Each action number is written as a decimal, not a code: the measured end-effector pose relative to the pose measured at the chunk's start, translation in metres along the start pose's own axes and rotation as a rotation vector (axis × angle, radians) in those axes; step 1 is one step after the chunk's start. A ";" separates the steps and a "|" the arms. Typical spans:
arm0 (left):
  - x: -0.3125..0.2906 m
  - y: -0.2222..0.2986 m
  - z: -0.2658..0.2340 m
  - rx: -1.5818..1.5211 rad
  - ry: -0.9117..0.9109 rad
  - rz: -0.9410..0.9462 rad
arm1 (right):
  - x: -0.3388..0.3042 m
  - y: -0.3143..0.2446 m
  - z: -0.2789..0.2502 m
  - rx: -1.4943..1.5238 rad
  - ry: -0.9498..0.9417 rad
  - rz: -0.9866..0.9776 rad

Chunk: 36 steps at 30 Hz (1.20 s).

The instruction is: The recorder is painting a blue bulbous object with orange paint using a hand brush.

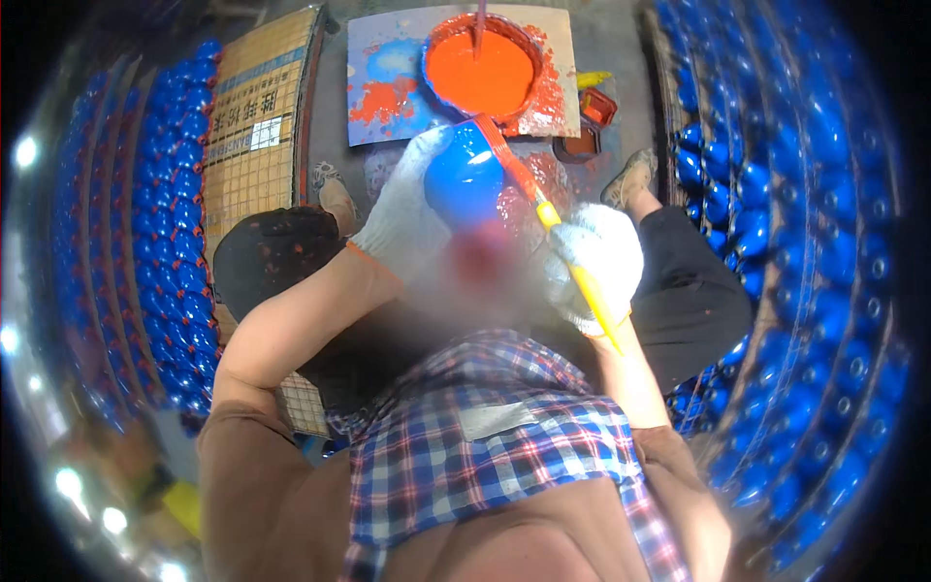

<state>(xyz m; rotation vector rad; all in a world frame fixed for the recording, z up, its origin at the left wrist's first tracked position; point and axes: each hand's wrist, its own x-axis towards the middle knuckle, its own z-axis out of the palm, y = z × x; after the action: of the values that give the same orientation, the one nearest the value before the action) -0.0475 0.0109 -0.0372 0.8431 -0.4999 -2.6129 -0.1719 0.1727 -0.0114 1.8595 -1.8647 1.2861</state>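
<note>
Blue and glossy: support the piece (465,179) steadily at mid-scene, just near of the pot (430,80) of orange paint (490,78), gripping it clear of any fresh coat. Lay the bristles (499,147) of the brush (548,214) lightly against the far right edge, then draw them round in one smooth pass; better to turn the piece than to twist the brush.

For pose, note the left hand (409,194), gloved in white, cupping the piece from the left with fingers curled about it. Note the right hand (606,254), also gloved, with fingers closed round the yellow handle (588,291), and bristles slanting far and left. Cannot make out the blurred red area (480,254) near of the piece.
</note>
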 end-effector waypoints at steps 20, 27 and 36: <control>-0.028 0.027 0.020 1.514 -0.156 0.396 | 0.067 0.056 -0.017 0.258 0.108 0.575; -0.044 0.010 0.025 2.330 -0.168 0.850 | 0.067 0.073 0.009 0.299 -0.150 0.589; -0.044 0.025 0.033 2.246 -0.183 0.597 | 0.043 0.031 -0.013 0.189 -0.105 0.141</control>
<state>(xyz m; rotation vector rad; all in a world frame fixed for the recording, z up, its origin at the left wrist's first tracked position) -0.0286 0.0151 0.0195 0.5122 -3.0236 -0.5863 -0.2130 0.1459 0.0130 1.9528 -2.0227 1.4845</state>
